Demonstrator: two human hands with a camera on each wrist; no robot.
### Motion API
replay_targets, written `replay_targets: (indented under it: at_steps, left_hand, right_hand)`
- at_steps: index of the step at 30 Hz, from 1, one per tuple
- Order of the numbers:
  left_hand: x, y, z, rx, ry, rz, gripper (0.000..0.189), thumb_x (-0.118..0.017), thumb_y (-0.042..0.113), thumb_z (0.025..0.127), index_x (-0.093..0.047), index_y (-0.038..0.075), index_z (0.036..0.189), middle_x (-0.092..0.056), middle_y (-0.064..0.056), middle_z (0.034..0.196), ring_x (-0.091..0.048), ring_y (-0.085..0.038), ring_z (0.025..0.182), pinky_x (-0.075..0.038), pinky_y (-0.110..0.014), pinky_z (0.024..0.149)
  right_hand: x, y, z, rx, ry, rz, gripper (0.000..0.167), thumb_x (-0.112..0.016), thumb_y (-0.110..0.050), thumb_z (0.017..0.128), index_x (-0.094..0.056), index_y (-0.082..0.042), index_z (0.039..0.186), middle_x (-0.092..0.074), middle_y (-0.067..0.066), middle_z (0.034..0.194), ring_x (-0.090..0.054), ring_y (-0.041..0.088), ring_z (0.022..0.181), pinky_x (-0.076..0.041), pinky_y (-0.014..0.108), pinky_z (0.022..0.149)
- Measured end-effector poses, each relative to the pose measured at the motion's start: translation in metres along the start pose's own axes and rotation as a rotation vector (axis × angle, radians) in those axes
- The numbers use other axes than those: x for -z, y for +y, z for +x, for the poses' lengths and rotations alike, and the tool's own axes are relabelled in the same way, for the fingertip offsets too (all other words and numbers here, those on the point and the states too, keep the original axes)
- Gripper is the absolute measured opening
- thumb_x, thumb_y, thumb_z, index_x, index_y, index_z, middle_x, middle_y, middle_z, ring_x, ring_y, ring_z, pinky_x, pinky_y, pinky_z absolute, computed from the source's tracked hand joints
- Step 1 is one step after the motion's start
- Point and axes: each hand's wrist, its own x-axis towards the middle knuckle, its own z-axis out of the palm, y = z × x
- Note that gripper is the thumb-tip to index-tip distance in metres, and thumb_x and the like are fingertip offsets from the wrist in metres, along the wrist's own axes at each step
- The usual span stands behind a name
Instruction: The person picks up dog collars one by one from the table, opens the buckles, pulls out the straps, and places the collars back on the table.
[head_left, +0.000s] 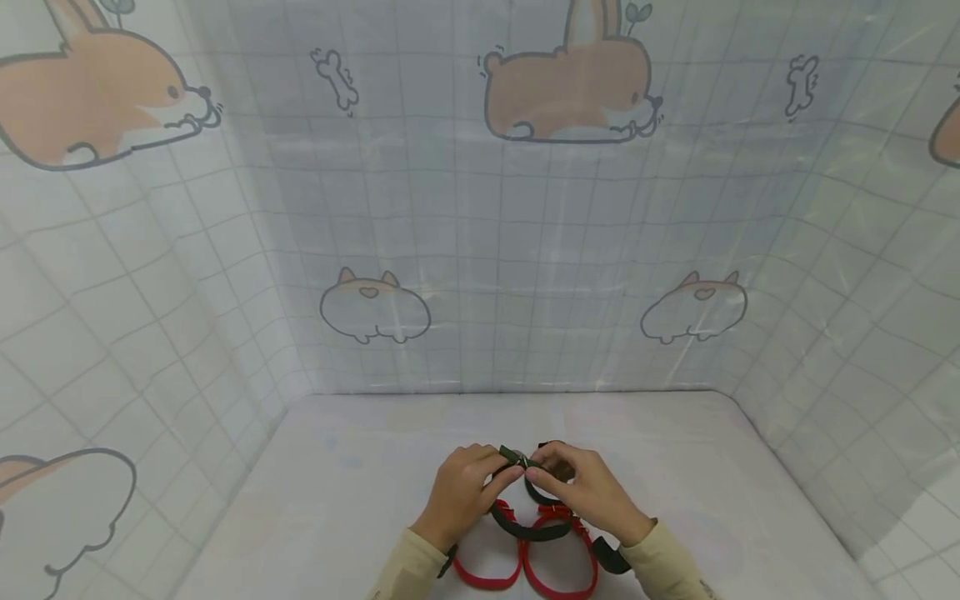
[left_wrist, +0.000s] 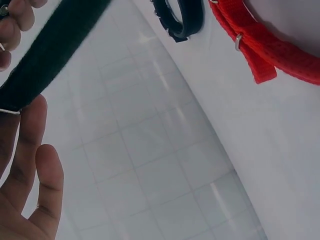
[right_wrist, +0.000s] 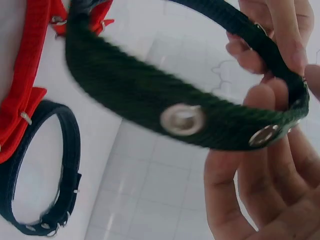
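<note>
Leftmost, left sleeve (head_left: 412, 562), light-coloured, with a bit of dark strap (head_left: 447, 563) just beside it, mostly hidden. Next, left hand (head_left: 468, 487): thumb and fingers pinch one end of the dark green collar (head_left: 534, 532). Collar is held between both hands above the white table (head_left: 330, 508), its loop hanging below the fingertips; metal-rimmed eyelets visible in right wrist view. Below the hands, left red collar (head_left: 487, 583) lies as an open ring, touching the right red collar (head_left: 558, 594) at its side. Beyond these, partly behind the fingers, a dark loop (head_left: 542, 500). Right hand (head_left: 592, 492): fingers close together, gripping the green collar near the left fingertips; exact contact of each finger cannot be told. Rightmost, a dark curved band (head_left: 611, 557) beside the right sleeve (head_left: 667, 562).
</note>
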Motion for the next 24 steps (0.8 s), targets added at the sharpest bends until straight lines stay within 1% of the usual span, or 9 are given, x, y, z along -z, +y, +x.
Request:
replay_targets:
  at_steps: [3, 5, 8, 13, 16, 20, 22, 24]
  left_hand:
    - [-0.0002, 0.0015, 0.0006, 0.001, -0.011, 0.001, 0.022, -0.069, 0.037, 0.097, -0.078, 0.018, 0.090, -0.068, 0.013, 0.081, -0.057, -0.004, 0.070, -0.046, -0.022, 0.064]
    - [0.0004, 0.0017, 0.0006, 0.015, -0.017, 0.004, 0.023, -0.068, 0.038, 0.097, -0.078, 0.018, 0.090, -0.068, 0.013, 0.081, -0.058, -0.004, 0.071, -0.047, -0.022, 0.065]
    - [0.0014, 0.0010, 0.0005, 0.025, -0.017, 0.008, 0.023, -0.069, 0.038, 0.097, -0.077, 0.018, 0.090, -0.069, 0.013, 0.082, -0.059, -0.005, 0.072, -0.048, -0.024, 0.065]
    - [0.0023, 0.0000, 0.0008, 0.011, 0.004, 0.005, 0.019, -0.072, 0.036, 0.095, -0.077, 0.018, 0.090, -0.069, 0.012, 0.081, -0.060, -0.006, 0.072, -0.048, -0.025, 0.064]
    - [0.0020, 0.0005, 0.0011, 0.012, -0.001, 0.005, 0.019, -0.071, 0.036, 0.095, -0.077, 0.019, 0.091, -0.069, 0.012, 0.082, -0.060, -0.005, 0.072, -0.047, -0.024, 0.064]
    - [0.0015, 0.0021, 0.0013, 0.012, -0.015, 0.001, 0.019, -0.070, 0.036, 0.097, -0.077, 0.019, 0.092, -0.069, 0.012, 0.083, -0.059, -0.005, 0.072, -0.047, -0.023, 0.064]
    - [0.0014, 0.0027, 0.0015, 0.007, -0.015, 0.000, 0.020, -0.069, 0.036, 0.097, -0.077, 0.019, 0.092, -0.069, 0.012, 0.083, -0.059, -0.005, 0.071, -0.047, -0.023, 0.064]
    - [0.0016, 0.0027, 0.0016, 0.006, -0.013, 0.000, 0.020, -0.069, 0.036, 0.097, -0.078, 0.019, 0.094, -0.070, 0.012, 0.084, -0.060, -0.005, 0.072, -0.048, -0.023, 0.065]
  right_hand:
    - [-0.0006, -0.0003, 0.0005, 0.001, 0.028, -0.001, 0.017, -0.074, -0.037, 0.093, -0.071, -0.025, 0.104, -0.071, -0.010, 0.093, -0.068, 0.013, 0.075, -0.057, 0.030, 0.068]
    - [0.0002, 0.0001, 0.0003, 0.015, 0.031, 0.002, 0.016, -0.074, -0.035, 0.094, -0.071, -0.024, 0.105, -0.071, -0.010, 0.092, -0.067, 0.011, 0.075, -0.056, 0.031, 0.068]
    - [0.0029, 0.0016, -0.0007, 0.020, 0.008, 0.005, 0.017, -0.072, -0.032, 0.095, -0.072, -0.024, 0.110, -0.070, -0.009, 0.089, -0.067, 0.012, 0.075, -0.055, 0.031, 0.067]
    - [0.0050, 0.0012, -0.0018, 0.004, -0.015, -0.007, 0.020, -0.070, -0.033, 0.098, -0.071, -0.024, 0.116, -0.070, -0.010, 0.090, -0.068, 0.013, 0.078, -0.055, 0.029, 0.069]
    - [0.0030, 0.0001, -0.0010, 0.008, 0.006, -0.018, 0.021, -0.071, -0.036, 0.096, -0.070, -0.024, 0.114, -0.071, -0.011, 0.092, -0.069, 0.012, 0.079, -0.057, 0.030, 0.072]
    - [0.0000, 0.0021, -0.0004, 0.023, 0.039, -0.016, 0.020, -0.073, -0.037, 0.094, -0.071, -0.024, 0.109, -0.072, -0.012, 0.093, -0.068, 0.009, 0.079, -0.057, 0.031, 0.072]
    - [-0.0002, 0.0043, -0.0004, 0.027, 0.036, -0.002, 0.018, -0.073, -0.035, 0.094, -0.071, -0.024, 0.108, -0.071, -0.011, 0.094, -0.067, 0.010, 0.079, -0.056, 0.030, 0.071]
    - [0.0010, 0.0061, -0.0006, 0.031, 0.018, 0.009, 0.017, -0.071, -0.033, 0.096, -0.070, -0.024, 0.110, -0.071, -0.010, 0.093, -0.067, 0.011, 0.078, -0.056, 0.030, 0.069]
